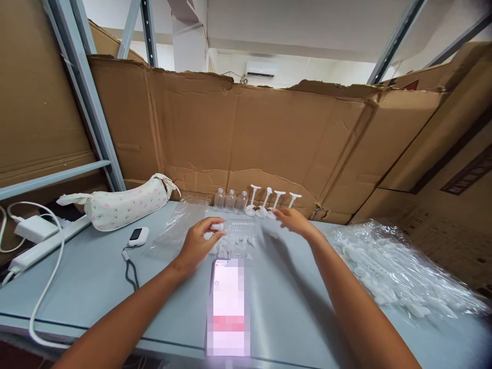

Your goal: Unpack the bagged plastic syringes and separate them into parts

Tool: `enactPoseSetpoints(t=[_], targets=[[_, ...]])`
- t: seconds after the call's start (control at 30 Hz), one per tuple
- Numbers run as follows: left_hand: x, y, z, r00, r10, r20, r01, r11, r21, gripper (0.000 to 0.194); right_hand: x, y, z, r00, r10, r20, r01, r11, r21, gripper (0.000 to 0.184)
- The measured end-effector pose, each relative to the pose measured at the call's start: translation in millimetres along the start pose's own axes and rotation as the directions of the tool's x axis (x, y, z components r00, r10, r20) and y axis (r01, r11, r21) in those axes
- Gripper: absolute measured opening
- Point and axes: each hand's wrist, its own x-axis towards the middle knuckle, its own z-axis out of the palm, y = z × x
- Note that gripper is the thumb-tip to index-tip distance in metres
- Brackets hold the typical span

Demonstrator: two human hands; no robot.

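My left hand (200, 238) is closed, pinching a small white cylindrical piece (217, 226) between thumb and fingers. Right beside that piece is a clear ribbed plastic object (240, 226); I cannot tell whether the two are joined. Small white plastic pieces (232, 247) lie scattered just below. My right hand (294, 221) reaches in at the row of white T-shaped pieces with round bases (262, 211). Its fingertips are slightly blurred and overlap the row's right end, hiding one base, so any grip there is unclear. Several clear small bottles (230, 201) stand upright left of that row.
A phone (228, 307) lies in front, its screen pixelated. On the left are a white pouch (126, 205), a small white device (138, 236) with a strap, and a power strip (49, 248) with cables. Plastic bags (403, 271) lie right. Cardboard (246, 133) walls the back.
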Motion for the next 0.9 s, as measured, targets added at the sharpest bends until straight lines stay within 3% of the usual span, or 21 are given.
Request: enactPoseSetpoints(t=[0.03, 0.07, 0.1, 0.17, 0.2, 0.27, 0.33, 0.37, 0.47, 0.57, 0.6, 0.63, 0.73, 0.77, 0.8, 0.83, 0.9], targets=[[-1, 0, 0.1, 1.0, 0.026, 0.005, -0.026, 0.999, 0.022, 0.022, -8, -9, 3, 0.996, -0.014, 0.088, 0.01, 0.999, 0.045, 0.045], [-3, 1, -0.2, 0.998, 0.064, 0.015, -0.065, 0.997, 0.051, 0.022, -16, -19, 8, 0.963, -0.083, 0.257, 0.036, 0.983, 0.183, 0.047], [-4, 1, -1.0, 0.993, 0.117, 0.028, -0.119, 0.989, 0.087, 0.021, -26, -29, 14, 0.901, -0.178, 0.396, 0.045, 0.946, 0.321, 0.051], [-6, 0, -4.2, 0.965, 0.257, 0.054, -0.262, 0.951, 0.162, 0.018, -46, -46, 28, 0.778, -0.298, 0.554, 0.004, 0.883, 0.47, 0.058], [-7, 0, -6.6, 0.939, 0.338, 0.059, -0.343, 0.918, 0.197, 0.017, -55, -53, 36, 0.739, -0.323, 0.592, -0.02, 0.867, 0.499, 0.058], [-7, -1, -12.6, 0.866, 0.496, 0.062, -0.493, 0.827, 0.27, 0.018, -71, -63, 50, 0.722, -0.34, 0.603, -0.057, 0.839, 0.541, 0.057], [-7, -2, -18.1, 0.799, 0.596, 0.08, -0.582, 0.735, 0.347, 0.023, -82, -68, 58, 0.702, -0.347, 0.622, -0.082, 0.828, 0.554, 0.055], [-6, -2, -20.1, 0.786, 0.611, 0.09, -0.594, 0.708, 0.382, 0.025, -86, -70, 60, 0.697, -0.351, 0.626, -0.076, 0.831, 0.551, 0.054], [-5, 0, -20.9, 0.839, 0.533, 0.107, -0.52, 0.73, 0.444, 0.032, -94, -74, 60, 0.766, -0.367, 0.527, 0.077, 0.867, 0.492, 0.048], [-4, 1, -14.4, 0.947, 0.308, 0.091, -0.317, 0.852, 0.417, 0.036, -101, -77, 56, 0.858, -0.439, 0.268, 0.415, 0.899, 0.144, 0.036], [-3, 2, -11.1, 0.978, 0.192, 0.077, -0.206, 0.898, 0.388, 0.038, -103, -77, 55, 0.847, -0.502, 0.176, 0.516, 0.855, -0.047, 0.036], [-3, 1, -7.8, 0.996, 0.065, 0.066, -0.084, 0.933, 0.349, 0.039, -104, -78, 54, 0.806, -0.583, 0.103, 0.589, 0.772, -0.239, 0.037], [-2, -1, 1.1, 0.967, -0.23, 0.112, 0.201, 0.955, 0.219, 0.044, -106, -80, 54, 0.576, -0.818, 0.001, 0.646, 0.455, -0.613, 0.031], [-2, -2, 3.0, 0.954, -0.269, 0.133, 0.242, 0.952, 0.188, 0.045, -106, -80, 55, 0.512, -0.859, -0.014, 0.637, 0.39, -0.665, 0.028], [-2, -3, 4.2, 0.949, -0.282, 0.143, 0.259, 0.952, 0.16, 0.046, -105, -80, 56, 0.476, -0.879, -0.033, 0.621, 0.363, -0.694, 0.028], [-2, -4, 4.7, 0.951, -0.275, 0.144, 0.257, 0.957, 0.131, 0.047, -104, -79, 56, 0.471, -0.881, -0.055, 0.608, 0.369, -0.703, 0.029], [-3, -5, 3.7, 0.968, -0.21, 0.138, 0.203, 0.977, 0.064, 0.045, -100, -74, 57, 0.528, -0.844, -0.093, 0.592, 0.444, -0.673, 0.03]])
